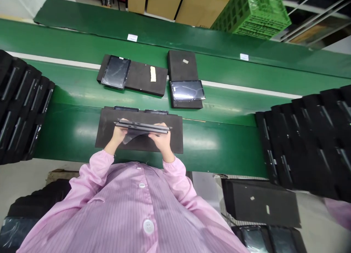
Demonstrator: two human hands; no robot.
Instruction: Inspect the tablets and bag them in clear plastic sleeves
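My left hand [118,135] and my right hand [162,138] grip the two ends of a pair of thin tablets [141,127], held together edge-on towards me. A piece of thin film or sheet [130,136] seems to hang below them near my left hand. Under my hands lies a black foam block [175,134] on the green bench. Along its far edge, two more tablets [126,108] show only their upper edges.
Farther back, one tablet [116,72] and another tablet [187,90] rest on black foam pieces [145,77]. Stacked foam holders with tablets flank me at left [22,110] and right [309,136]. A green crate [255,15] stands beyond the bench's raised edge.
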